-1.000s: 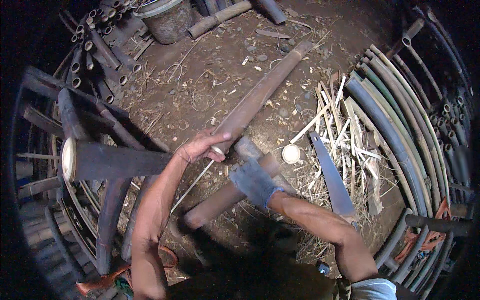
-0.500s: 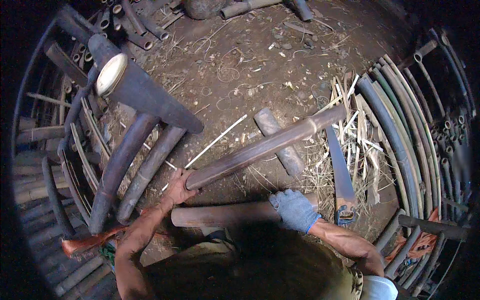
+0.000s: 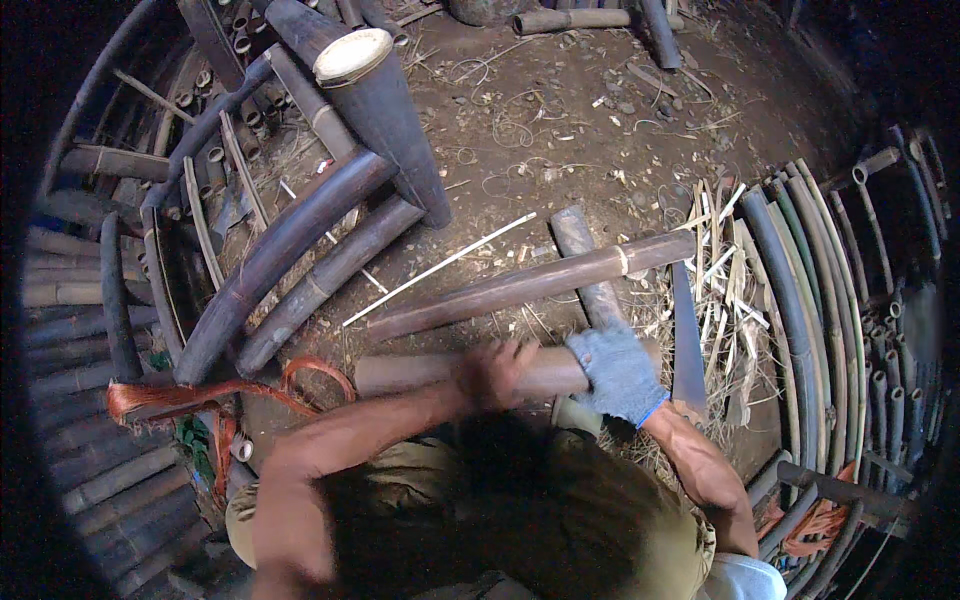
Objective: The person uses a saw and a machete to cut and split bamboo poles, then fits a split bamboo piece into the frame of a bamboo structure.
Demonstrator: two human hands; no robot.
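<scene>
Tube point(image 3: 400, 376): one, brown, set crosswise beneath both hands, on the near side of the pole point(image 3: 520, 290). Right grip point(image 3: 618, 378): gloved, closed over the tube near its right end; underside hidden. Left grip point(image 3: 492, 372): bare, blurred, at the tube's middle; how far open, and whether it holds anything, cannot be told. Pole: one, laid across the block point(image 3: 573, 237). Saw point(image 3: 686, 335): one, just right of the glove. Handling, as judged: round stock rolls easily, so a firm gloved hold, left palm flat, fingers clear of the saw's teeth.
</scene>
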